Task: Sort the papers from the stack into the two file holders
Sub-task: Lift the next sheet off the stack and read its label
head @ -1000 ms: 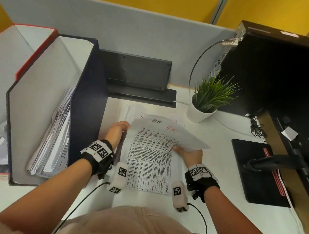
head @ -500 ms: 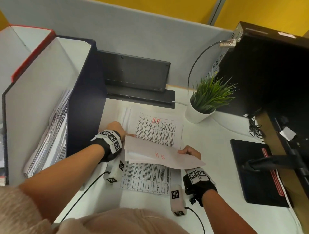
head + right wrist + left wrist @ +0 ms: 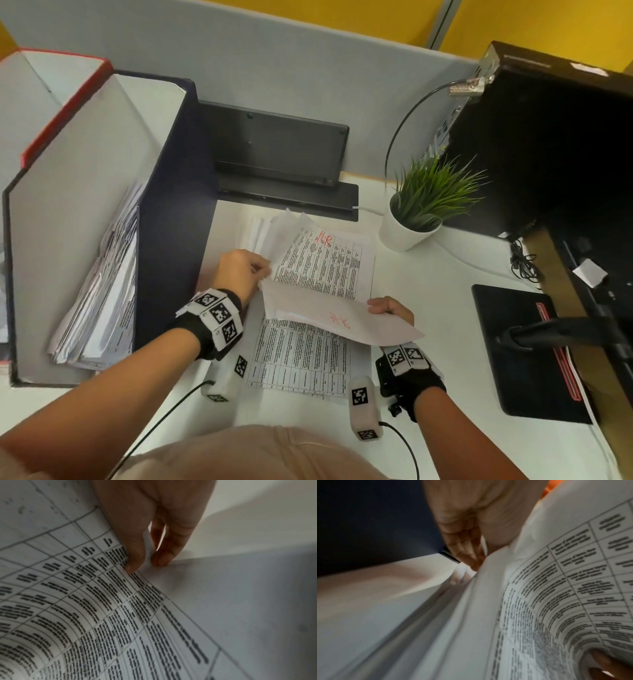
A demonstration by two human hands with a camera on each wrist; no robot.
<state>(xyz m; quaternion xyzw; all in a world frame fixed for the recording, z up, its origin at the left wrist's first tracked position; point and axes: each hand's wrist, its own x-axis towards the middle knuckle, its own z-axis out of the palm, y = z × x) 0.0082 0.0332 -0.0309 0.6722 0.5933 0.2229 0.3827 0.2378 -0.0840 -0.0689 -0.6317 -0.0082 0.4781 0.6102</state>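
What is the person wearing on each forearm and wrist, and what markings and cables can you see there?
Forearms are bare, no sleeves. Each wrist has a black wrist strap carrying white blocks printed with black square-code markers. A white camera pod, also marked, hangs below each wrist, and a thin black cable trails from each pod.

navy file holder (image 3: 171, 212); red-edged file holder (image 3: 65, 109); white papers (image 3: 318, 274), red lettering

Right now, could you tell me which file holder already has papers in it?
The dark navy file holder beside the stack holds papers; the red-edged one's contents aren't visible.
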